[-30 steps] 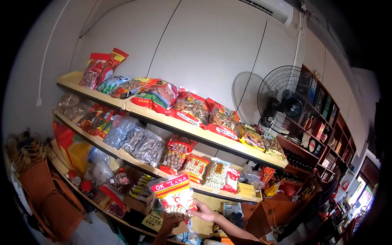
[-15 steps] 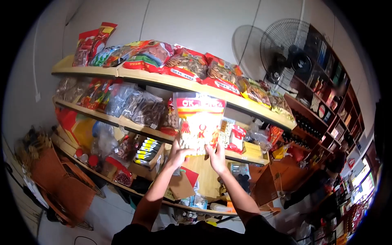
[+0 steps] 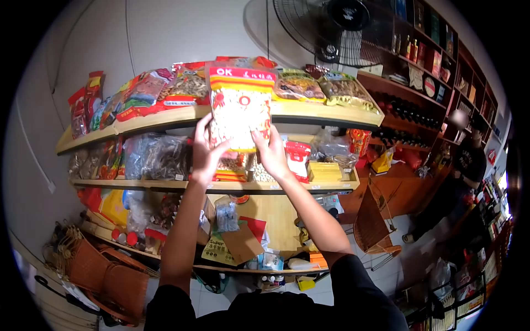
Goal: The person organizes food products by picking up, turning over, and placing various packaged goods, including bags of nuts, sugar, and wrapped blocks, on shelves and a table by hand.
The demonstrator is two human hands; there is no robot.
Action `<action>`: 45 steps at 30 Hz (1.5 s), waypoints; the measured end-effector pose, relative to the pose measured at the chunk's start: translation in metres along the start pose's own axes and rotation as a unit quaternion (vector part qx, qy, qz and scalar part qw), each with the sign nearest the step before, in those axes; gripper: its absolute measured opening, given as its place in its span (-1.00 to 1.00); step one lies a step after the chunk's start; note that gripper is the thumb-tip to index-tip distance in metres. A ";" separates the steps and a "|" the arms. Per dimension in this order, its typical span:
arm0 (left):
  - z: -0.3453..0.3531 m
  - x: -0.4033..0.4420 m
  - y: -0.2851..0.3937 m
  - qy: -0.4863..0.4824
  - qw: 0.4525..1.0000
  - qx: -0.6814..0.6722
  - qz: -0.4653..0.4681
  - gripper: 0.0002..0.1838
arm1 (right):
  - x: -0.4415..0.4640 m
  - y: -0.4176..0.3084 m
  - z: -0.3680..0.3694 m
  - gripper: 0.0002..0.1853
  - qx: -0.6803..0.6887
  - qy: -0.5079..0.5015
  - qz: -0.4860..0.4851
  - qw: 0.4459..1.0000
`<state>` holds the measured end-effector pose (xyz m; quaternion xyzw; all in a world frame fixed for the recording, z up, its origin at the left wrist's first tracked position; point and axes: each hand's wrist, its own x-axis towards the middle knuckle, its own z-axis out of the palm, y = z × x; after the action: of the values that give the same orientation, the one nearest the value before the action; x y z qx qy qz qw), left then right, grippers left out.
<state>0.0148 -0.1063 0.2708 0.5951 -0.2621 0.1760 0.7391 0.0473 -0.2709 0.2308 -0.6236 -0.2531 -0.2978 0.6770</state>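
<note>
In the head view, both hands are holding a clear, red-and-yellow-topped bag (image 3: 241, 113) upright in front of the top shelf (image 3: 165, 116). The left hand (image 3: 207, 154) is gripping its lower left side, and the right hand (image 3: 270, 155) is gripping the lower right side. Both thumbs are pressing on the front, while the other fingers are partly hidden, so their exact spread cannot be told. The bag is showing "OK" on its pink band and is covering part of the packets behind it.

On the top shelf, more filled packets are lying to both sides of the bag. Below, the middle shelf (image 3: 132, 183) is holding a red-and-white packet (image 3: 298, 160) and, just beside it, yellow packs (image 3: 324, 171). Lower down, a brown cardboard piece (image 3: 242, 246) is overlapping a green pouch (image 3: 217, 251). A large fan (image 3: 349, 15) is hanging above right, and a person (image 3: 468, 165) in dark clothes is standing well apart, at the far right.
</note>
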 end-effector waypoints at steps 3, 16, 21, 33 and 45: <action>0.023 0.019 -0.010 0.020 0.999 -0.031 -0.016 -0.26 | 0.018 -0.003 -0.022 -0.56 0.022 0.017 -0.011 1.000; 0.076 0.109 -0.010 -0.096 0.991 -0.079 -0.050 -0.27 | 0.110 -0.030 -0.086 -0.27 -0.109 0.034 0.075 0.991; 0.070 0.144 -0.023 -0.138 0.986 -0.071 -0.052 -0.20 | 0.136 -0.025 -0.093 -0.28 -0.097 0.064 0.120 0.986; 0.028 0.221 -0.027 -0.307 0.936 0.123 0.117 -0.10 | 0.179 -0.032 -0.066 -0.49 -0.186 0.111 0.137 0.967; 0.008 0.219 -0.041 -0.278 0.929 0.164 0.180 -0.05 | 0.166 -0.028 -0.049 -0.47 -0.244 0.146 0.052 0.957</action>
<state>0.2126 -0.1349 0.3706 0.6763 -0.5272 0.1738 0.4842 0.1408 -0.3350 0.3640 -0.7318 -0.0389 -0.4024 0.5486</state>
